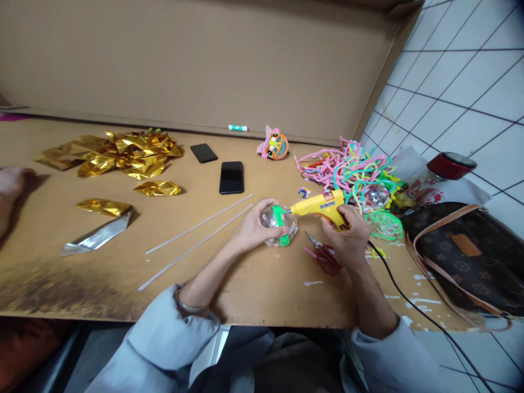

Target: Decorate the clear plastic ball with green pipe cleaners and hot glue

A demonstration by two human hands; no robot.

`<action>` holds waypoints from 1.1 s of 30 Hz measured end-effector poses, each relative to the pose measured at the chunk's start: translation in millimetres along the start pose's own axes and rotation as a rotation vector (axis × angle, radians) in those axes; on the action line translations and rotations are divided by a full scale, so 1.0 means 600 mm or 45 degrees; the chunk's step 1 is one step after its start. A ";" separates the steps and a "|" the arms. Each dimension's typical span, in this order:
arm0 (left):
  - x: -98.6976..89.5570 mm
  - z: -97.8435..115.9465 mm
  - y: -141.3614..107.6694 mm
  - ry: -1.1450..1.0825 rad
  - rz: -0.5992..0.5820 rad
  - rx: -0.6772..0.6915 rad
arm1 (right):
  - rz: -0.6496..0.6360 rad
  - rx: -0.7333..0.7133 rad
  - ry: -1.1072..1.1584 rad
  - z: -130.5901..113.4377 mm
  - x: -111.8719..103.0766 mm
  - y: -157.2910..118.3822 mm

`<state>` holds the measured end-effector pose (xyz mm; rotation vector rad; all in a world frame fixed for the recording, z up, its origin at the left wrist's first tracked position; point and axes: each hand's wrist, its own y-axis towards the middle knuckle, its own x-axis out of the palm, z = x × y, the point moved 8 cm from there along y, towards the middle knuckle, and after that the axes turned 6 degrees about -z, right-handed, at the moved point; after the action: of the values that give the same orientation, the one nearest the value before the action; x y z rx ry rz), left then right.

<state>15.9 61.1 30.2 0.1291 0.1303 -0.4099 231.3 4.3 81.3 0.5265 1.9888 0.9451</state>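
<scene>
A clear round ball (270, 219) with a green strip across it is held in my left hand (256, 226), the fingers wrapped round its left side. My right hand (350, 229) grips a yellow glue gun (317, 205) by its handle, and the nozzle points left at the green strip, at or very near it. From the gun's handle a black cable runs down to the lower right. Red-handled scissors (328, 260) lie on the table just below the gun, beside my right hand. Two thin clear sticks (196, 246) lie left of the ball.
Gold foil pieces (131, 153) and a silver strip (96, 234) lie left. Two phones (231, 178), a glue stick (238, 128) and a decorated ball (275, 144) are behind. Fuzzy coloured stems (344, 169), a jar (448, 166) and a brown bag (466, 262) stand right. Another person's hand (14, 185) rests far left.
</scene>
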 end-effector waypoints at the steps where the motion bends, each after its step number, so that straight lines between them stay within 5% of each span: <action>1: 0.000 0.000 0.000 -0.002 -0.001 0.001 | 0.001 -0.006 0.004 -0.001 0.000 0.000; 33: -0.001 -0.001 0.000 0.041 -0.001 -0.003 | -0.026 0.007 0.012 0.001 0.001 0.002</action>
<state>15.3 61.6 29.8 0.1333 0.1625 -0.4088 231.3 5.3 81.8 0.5045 2.0024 0.9309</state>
